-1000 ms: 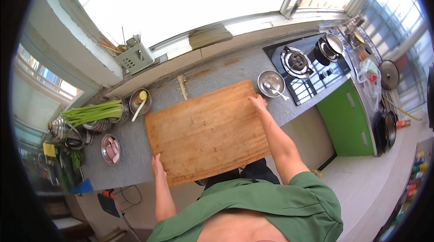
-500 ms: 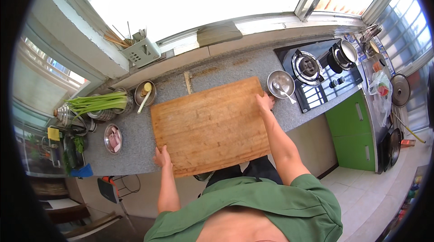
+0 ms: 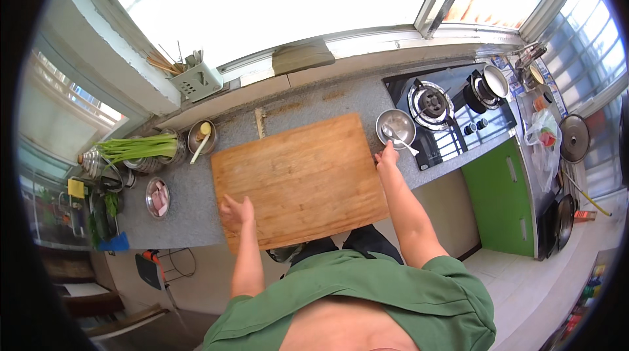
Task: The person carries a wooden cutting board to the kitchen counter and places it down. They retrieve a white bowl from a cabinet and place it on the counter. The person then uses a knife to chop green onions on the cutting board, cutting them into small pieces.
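1) Wooden cutting board point(image 3: 298, 180): broad rectangle, matte tan, grain and wear marks showing, lay on the grey speckled counter point(image 3: 190, 220), front edge out past the counter edge
2) Left hand point(image 3: 237, 211): fingers loosely spread, thumb apart, over the board's left edge; contact hard to judge
3) Right hand point(image 3: 387, 156): beside the board's right edge, fingers toward the round metal bowl point(image 3: 386, 121); whether it pinched anything, couldn't tell, fingers small and partly hidden
4) Pale-handled spoon point(image 3: 401, 140) leaned in that bowl, handle over the rim
5) Glossy black glass cooktop point(image 3: 440, 144) sat just right of the bowl
6) Left side: smooth pink meat pieces point(image 3: 159, 200) in a shiny metal dish point(image 3: 149, 203); long green stalks point(image 3: 134, 149) behind
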Action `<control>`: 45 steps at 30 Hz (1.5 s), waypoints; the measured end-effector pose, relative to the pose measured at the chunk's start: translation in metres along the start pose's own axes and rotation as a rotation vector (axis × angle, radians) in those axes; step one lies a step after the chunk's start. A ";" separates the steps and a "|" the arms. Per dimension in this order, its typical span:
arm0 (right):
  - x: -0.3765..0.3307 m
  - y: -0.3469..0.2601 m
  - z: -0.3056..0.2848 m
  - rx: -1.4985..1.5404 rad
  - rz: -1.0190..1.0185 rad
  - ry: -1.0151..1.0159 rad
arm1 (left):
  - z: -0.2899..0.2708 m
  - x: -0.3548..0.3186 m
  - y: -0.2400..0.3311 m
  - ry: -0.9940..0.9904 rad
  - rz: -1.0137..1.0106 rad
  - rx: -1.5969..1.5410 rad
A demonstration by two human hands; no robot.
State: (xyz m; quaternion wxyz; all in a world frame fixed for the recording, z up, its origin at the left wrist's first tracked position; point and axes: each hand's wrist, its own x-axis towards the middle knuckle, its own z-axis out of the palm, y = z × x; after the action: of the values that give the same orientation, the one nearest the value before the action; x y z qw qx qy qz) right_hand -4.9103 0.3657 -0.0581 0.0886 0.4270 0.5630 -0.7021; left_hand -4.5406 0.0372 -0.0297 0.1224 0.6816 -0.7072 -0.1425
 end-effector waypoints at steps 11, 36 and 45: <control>-0.001 -0.027 -0.027 -0.128 -0.242 -0.349 | 0.014 -0.157 0.148 -0.593 0.205 -0.607; -0.339 0.240 0.084 -0.910 0.117 -1.509 | -0.099 0.028 -0.129 -0.197 -0.652 -1.396; -0.304 0.233 0.087 -1.048 -0.056 -1.418 | -0.073 0.104 -0.179 -0.094 -0.710 -1.458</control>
State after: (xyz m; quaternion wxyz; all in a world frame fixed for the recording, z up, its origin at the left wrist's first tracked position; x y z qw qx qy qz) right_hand -4.6239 0.1005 -0.0120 0.5842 -0.2187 0.6355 -0.4550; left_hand -4.3516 -0.0750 -0.0298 0.4534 0.6074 -0.1826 -0.6262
